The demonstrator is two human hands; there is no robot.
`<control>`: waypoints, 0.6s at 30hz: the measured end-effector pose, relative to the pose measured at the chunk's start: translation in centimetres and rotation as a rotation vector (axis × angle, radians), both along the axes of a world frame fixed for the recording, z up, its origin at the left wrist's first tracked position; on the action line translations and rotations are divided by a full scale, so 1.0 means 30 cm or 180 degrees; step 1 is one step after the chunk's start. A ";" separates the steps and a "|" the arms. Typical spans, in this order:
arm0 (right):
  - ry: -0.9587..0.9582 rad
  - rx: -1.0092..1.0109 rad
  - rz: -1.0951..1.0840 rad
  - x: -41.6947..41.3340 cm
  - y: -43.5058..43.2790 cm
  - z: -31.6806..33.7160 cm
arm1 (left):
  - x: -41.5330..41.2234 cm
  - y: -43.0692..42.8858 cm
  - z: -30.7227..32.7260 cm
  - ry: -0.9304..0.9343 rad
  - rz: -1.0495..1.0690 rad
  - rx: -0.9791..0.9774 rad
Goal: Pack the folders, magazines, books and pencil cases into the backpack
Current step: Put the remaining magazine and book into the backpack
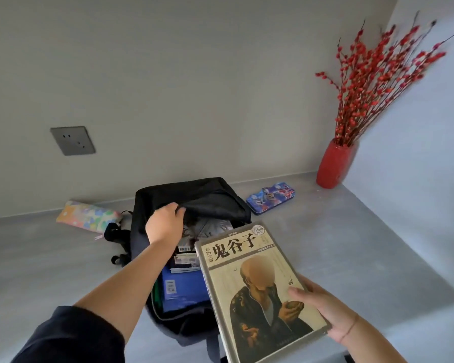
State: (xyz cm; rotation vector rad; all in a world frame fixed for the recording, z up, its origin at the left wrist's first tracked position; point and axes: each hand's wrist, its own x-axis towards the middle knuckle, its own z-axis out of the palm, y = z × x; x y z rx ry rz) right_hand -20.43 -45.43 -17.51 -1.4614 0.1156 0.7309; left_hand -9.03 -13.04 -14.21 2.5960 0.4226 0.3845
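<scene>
A black backpack (207, 197) lies open on the grey table (50, 258). My left hand (165, 222) grips its top flap and holds it up. Inside I see a blue folder (184, 286) and other books or magazines (186, 254). My right hand (323, 307) holds a large beige book (252, 284) with a seated figure on the cover, tilted just right of the bag's opening. A pastel flowered pencil case (85, 216) lies left of the bag. A blue cartoon pencil case (271, 196) lies behind it on the right.
A red vase (334, 163) with red berry branches stands in the back right corner by the side wall. A grey wall socket (72, 140) is on the back wall. The backpack's black straps (117, 238) trail out to its left.
</scene>
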 end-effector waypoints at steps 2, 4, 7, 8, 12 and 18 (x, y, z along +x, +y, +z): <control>0.0048 0.0002 0.0070 0.006 0.015 -0.003 | 0.018 -0.015 0.029 -0.0069 0.0014 -0.0016; 0.0149 0.0069 0.0072 0.028 0.055 -0.011 | 0.011 -0.025 0.038 -0.0063 -0.0026 -0.0089; 0.0305 0.0172 -0.0077 0.086 0.134 -0.032 | -0.007 -0.025 0.026 -0.0037 -0.0118 -0.0099; 0.0355 0.0195 -0.0112 0.115 0.159 -0.048 | -0.011 -0.026 0.027 -0.0035 -0.0151 -0.0111; 0.0471 0.0165 -0.0011 0.201 0.239 -0.085 | -0.020 -0.028 0.026 -0.0012 -0.0246 -0.0181; 0.0442 0.0122 0.0581 0.197 0.256 -0.142 | 0.002 0.007 0.031 -0.0121 0.0067 -0.0431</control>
